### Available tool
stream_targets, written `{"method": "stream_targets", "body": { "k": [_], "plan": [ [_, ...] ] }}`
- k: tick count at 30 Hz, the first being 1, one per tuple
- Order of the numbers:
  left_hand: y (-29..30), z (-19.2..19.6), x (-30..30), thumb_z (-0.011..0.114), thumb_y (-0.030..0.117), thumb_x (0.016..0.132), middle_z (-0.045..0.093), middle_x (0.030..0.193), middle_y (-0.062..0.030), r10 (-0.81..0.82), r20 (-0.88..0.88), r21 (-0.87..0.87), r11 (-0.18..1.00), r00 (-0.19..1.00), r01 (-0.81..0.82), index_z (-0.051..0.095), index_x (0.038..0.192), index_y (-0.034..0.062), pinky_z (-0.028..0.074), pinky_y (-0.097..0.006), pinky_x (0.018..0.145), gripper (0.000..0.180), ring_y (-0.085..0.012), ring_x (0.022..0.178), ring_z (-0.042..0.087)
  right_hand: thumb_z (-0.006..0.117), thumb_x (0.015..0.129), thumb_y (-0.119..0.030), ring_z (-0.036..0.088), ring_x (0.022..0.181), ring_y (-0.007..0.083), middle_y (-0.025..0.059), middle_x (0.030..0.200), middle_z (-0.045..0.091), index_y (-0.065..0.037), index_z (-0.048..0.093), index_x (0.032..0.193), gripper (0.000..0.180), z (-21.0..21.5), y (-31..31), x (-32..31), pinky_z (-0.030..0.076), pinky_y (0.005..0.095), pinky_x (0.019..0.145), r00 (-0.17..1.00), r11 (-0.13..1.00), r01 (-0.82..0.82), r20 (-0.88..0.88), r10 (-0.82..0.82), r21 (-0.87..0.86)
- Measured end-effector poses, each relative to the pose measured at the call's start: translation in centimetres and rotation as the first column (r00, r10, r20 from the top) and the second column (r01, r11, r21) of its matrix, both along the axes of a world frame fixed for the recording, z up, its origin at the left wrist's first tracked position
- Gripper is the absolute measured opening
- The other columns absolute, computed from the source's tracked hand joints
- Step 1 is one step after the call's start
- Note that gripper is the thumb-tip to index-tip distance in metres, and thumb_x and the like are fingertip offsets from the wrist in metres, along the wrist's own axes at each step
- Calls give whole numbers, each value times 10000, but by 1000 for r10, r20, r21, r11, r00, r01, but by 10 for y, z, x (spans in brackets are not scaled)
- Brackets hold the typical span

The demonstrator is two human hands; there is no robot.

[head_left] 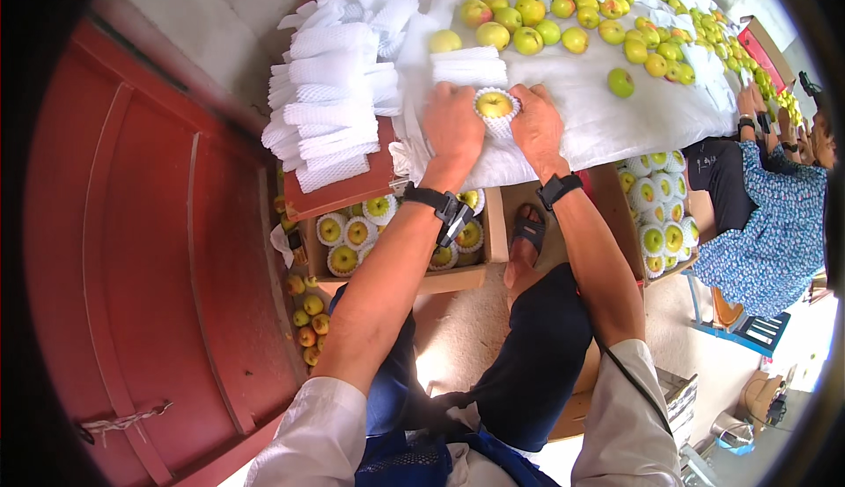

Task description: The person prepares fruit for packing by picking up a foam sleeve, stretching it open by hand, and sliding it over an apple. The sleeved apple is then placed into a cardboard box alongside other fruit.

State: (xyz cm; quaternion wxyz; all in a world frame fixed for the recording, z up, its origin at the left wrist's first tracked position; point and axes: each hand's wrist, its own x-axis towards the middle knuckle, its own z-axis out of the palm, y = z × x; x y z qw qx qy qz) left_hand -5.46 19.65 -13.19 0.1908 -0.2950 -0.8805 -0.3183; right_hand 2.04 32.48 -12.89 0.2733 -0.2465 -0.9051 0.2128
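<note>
Between my two hands, at the table's front edge, is a yellow-green apple (pixel 494 103) seated in a white foam net sleeve (pixel 498 124). My left hand (pixel 454 124) is closed with its fingers at the sleeve's left side. On the opposite side my right hand (pixel 538 121) is closed with its fingers pinching the sleeve. The apple's top shows through the sleeve's open end. Just beyond my left hand lies a small stack of flat foam net sleeves (pixel 469 65).
A large pile of foam sleeves (pixel 333 91) lies at the left. Loose apples (pixel 576 40) spread over the white-covered table (pixel 607 122). Boxes of sleeved apples stand below, one at the left (pixel 422 281), one at the right (pixel 652 263). A co-worker (pixel 761 197) sits at the right.
</note>
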Motion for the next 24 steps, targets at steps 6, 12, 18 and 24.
{"method": "stream_targets", "body": {
  "k": [6,12,18,24],
  "plan": [
    [-5,-4,2,656,100,824,622,1090,-117,45,16,-5,999,999,-45,724,1016,95,447,-471,912,204,-342,1079,588,580,888,-75,652,985,386,115,1095,656,-158,695,1063,225,3,-4,0,521,473,847,1000,999,10,23,-9,-38],
    [-26,12,-1,546,-2,858,651,1098,-158,-20,51,224,975,999,8,716,1042,60,491,-434,929,258,-361,1066,618,540,972,-198,633,1045,423,171,1089,691,-80,674,1083,211,-18,36,-2,500,482,910,991,951,-117,-95,93,-286],
    [-89,81,-23,483,-3,954,704,1043,-154,-17,19,423,906,1000,7,743,1029,65,516,-364,884,279,-288,992,674,647,920,-474,582,1208,398,194,1276,619,-95,551,1373,598,43,10,10,467,459,1016,966,955,-257,3,260,-150],
    [-166,108,-47,585,19,931,751,1069,-125,16,147,480,873,989,-85,736,1102,43,502,-280,815,229,-155,937,692,720,819,-458,537,1278,355,133,1369,529,-253,442,1500,764,53,-6,-7,438,498,1047,797,901,-433,472,376,13]
  ]
}}
